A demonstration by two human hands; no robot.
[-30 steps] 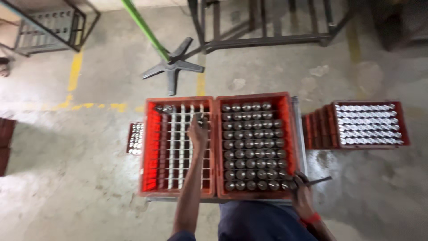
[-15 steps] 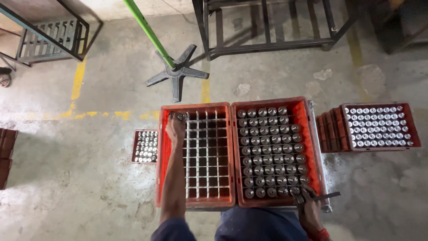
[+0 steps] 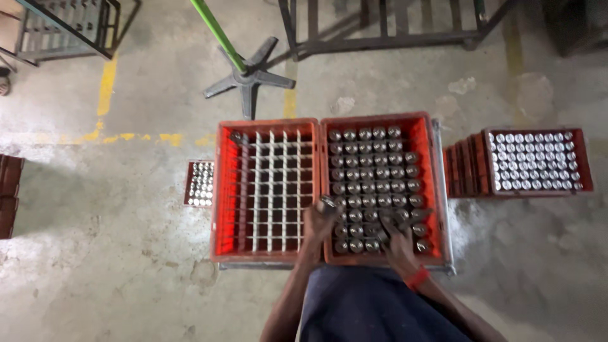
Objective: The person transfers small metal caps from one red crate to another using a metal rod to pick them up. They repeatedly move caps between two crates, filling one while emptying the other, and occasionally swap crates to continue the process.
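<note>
**Both hands now at the full crate**

Since half a second ago, the left hand [image 3: 318, 220] has drawn back from the far corner of the empty gridded crate [image 3: 265, 190] and now sits at the divider between the two crates, closed around a small metal cylinder [image 3: 329, 203], held up clear of the cells. One cylinder already stands in that crate's far left corner. The right hand [image 3: 398, 239] is down among the metal cylinders in the full crate [image 3: 380, 183], fingers curled over the near rows; whether it actually grips one cannot be told, as the parts blur together there.

Side by side on a low metal stand [image 3: 443, 266], the red crates keep full and empty cells within one short reach. Around them lies stained concrete floor [image 3: 114, 266] with a yellow painted line [image 3: 104, 88], a green pole on a star base [image 3: 248, 76], another filled crate [image 3: 538, 161] to the right, and a smaller tray of parts [image 3: 199, 183] on the left.
</note>
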